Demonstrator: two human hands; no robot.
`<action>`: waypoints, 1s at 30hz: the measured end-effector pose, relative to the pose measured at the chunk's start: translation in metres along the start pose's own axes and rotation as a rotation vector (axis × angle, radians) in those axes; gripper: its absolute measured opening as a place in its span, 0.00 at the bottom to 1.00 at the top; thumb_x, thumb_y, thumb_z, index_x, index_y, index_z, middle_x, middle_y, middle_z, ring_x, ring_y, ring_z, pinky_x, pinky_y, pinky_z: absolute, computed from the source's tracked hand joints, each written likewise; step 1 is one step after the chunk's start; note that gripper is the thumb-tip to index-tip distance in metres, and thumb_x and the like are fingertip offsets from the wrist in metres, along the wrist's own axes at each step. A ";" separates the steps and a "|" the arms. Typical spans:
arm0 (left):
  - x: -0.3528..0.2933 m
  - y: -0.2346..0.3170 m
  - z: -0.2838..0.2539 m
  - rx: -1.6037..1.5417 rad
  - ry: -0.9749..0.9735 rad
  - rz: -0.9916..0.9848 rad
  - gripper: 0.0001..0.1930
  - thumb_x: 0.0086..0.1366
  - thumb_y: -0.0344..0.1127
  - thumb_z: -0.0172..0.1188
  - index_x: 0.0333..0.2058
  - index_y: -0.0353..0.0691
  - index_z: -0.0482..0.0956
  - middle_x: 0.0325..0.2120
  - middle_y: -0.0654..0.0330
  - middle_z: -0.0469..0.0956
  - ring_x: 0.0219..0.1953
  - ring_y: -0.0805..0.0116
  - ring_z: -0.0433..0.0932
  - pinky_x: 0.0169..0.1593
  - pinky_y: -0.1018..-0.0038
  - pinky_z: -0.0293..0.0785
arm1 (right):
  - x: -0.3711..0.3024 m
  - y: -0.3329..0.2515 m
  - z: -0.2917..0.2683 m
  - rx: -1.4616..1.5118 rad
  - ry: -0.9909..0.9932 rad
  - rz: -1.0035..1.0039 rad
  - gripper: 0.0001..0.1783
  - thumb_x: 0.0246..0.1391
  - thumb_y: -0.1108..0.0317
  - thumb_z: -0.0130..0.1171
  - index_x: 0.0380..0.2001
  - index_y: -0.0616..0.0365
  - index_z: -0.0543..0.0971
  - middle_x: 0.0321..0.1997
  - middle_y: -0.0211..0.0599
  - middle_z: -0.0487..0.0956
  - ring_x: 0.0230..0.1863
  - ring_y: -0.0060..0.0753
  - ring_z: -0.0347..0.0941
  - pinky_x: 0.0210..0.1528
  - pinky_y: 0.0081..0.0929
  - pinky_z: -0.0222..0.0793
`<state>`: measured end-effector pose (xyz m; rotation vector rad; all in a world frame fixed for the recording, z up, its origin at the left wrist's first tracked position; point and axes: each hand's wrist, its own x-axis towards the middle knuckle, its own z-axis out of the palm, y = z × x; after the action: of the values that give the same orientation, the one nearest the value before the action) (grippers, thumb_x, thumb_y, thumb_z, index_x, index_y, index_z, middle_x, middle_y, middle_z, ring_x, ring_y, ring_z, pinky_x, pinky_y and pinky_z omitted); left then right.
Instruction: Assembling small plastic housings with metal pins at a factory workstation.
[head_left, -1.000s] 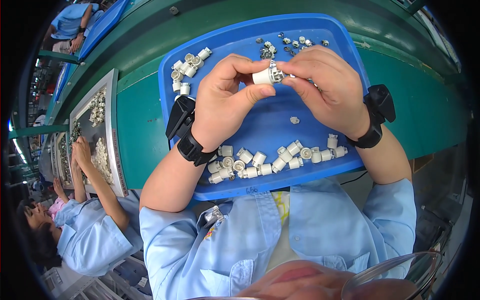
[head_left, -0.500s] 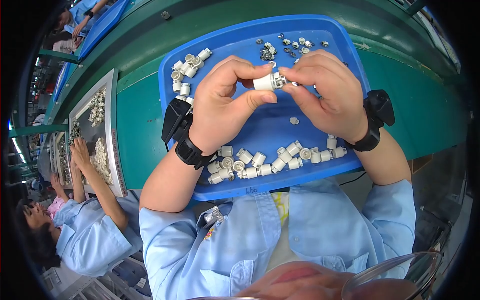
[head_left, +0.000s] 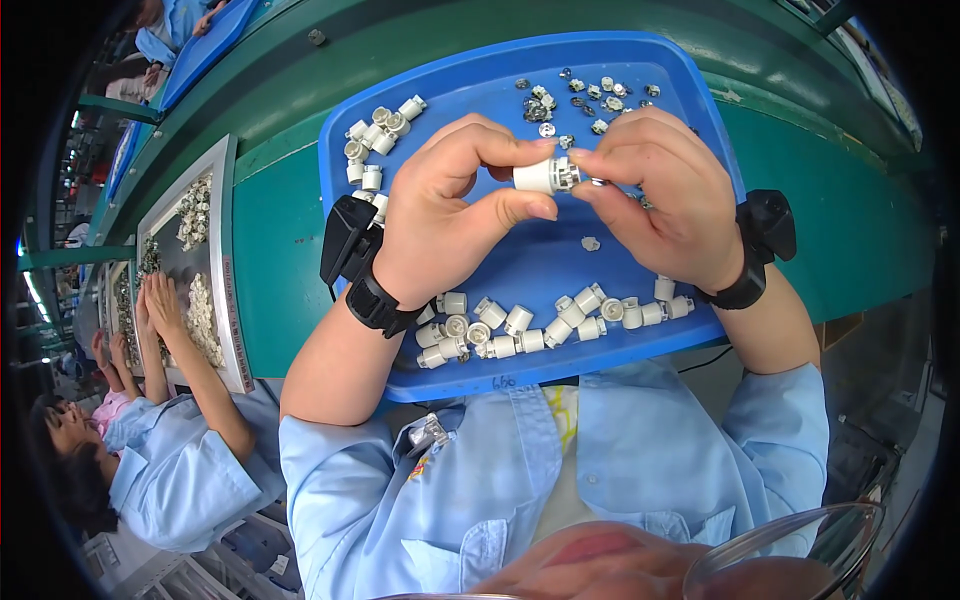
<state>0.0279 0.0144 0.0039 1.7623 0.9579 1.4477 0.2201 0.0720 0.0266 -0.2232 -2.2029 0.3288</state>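
My left hand [head_left: 450, 205] pinches a white cylindrical housing [head_left: 533, 177] between thumb and index finger, holding it sideways above the blue tray [head_left: 520, 383]. Its slotted end [head_left: 566, 175] points toward my right hand [head_left: 665, 190]. The right thumb and index fingertips are closed at that end, with a small silvery piece [head_left: 598, 181] showing between them; its shape is mostly hidden. More white housings [head_left: 530, 340] lie along the tray's near side, and another group [head_left: 383, 130] sits at its far left. Several small metal-and-white parts [head_left: 540, 103] are scattered at the far side.
A small whitish piece [head_left: 590, 243] lies mid-tray. The tray rests on a green bench [head_left: 280, 230]. To the left, a co-worker's hands [head_left: 160, 305] reach over a metal-framed tray [head_left: 232, 300] holding piles of small parts. Black devices are strapped to both my wrists.
Both hands have shifted slightly to the right with the housing, and the right fingertips now sit a little farther along its slotted end. The co-worker's hands have moved a little.
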 end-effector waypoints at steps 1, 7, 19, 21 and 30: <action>0.000 0.000 0.000 -0.001 0.000 0.001 0.16 0.45 0.32 0.68 0.35 0.37 0.77 0.27 0.62 0.74 0.29 0.73 0.70 0.35 0.79 0.67 | 0.000 0.000 -0.001 0.005 -0.007 -0.007 0.14 0.35 0.78 0.64 0.31 0.61 0.75 0.25 0.38 0.73 0.26 0.38 0.69 0.30 0.27 0.65; 0.002 -0.002 -0.001 0.075 -0.037 0.081 0.17 0.44 0.33 0.68 0.35 0.39 0.77 0.25 0.63 0.74 0.28 0.72 0.71 0.34 0.79 0.68 | -0.001 0.002 -0.001 0.053 -0.040 -0.029 0.13 0.34 0.77 0.64 0.27 0.60 0.74 0.23 0.37 0.72 0.25 0.36 0.68 0.29 0.27 0.64; 0.002 -0.005 -0.001 0.043 -0.101 0.046 0.17 0.43 0.34 0.69 0.34 0.40 0.78 0.24 0.63 0.74 0.26 0.73 0.71 0.32 0.78 0.68 | -0.002 0.003 -0.002 0.101 -0.048 -0.033 0.13 0.30 0.77 0.63 0.25 0.60 0.73 0.21 0.35 0.70 0.23 0.35 0.67 0.26 0.26 0.63; 0.002 -0.005 -0.002 0.040 -0.099 0.040 0.17 0.43 0.34 0.69 0.34 0.40 0.78 0.24 0.63 0.74 0.26 0.73 0.71 0.32 0.78 0.68 | -0.002 0.003 -0.002 0.105 -0.052 -0.036 0.13 0.30 0.78 0.63 0.25 0.60 0.73 0.21 0.35 0.70 0.23 0.35 0.67 0.26 0.26 0.63; 0.003 -0.004 -0.002 0.088 -0.082 0.080 0.17 0.43 0.34 0.69 0.33 0.39 0.78 0.24 0.62 0.74 0.26 0.72 0.72 0.32 0.78 0.68 | -0.001 0.005 -0.001 0.147 -0.045 -0.028 0.13 0.30 0.79 0.63 0.26 0.60 0.74 0.21 0.35 0.70 0.23 0.35 0.68 0.26 0.27 0.63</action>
<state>0.0255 0.0193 0.0031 1.9277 0.9307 1.3897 0.2214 0.0767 0.0246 -0.1058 -2.2129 0.4825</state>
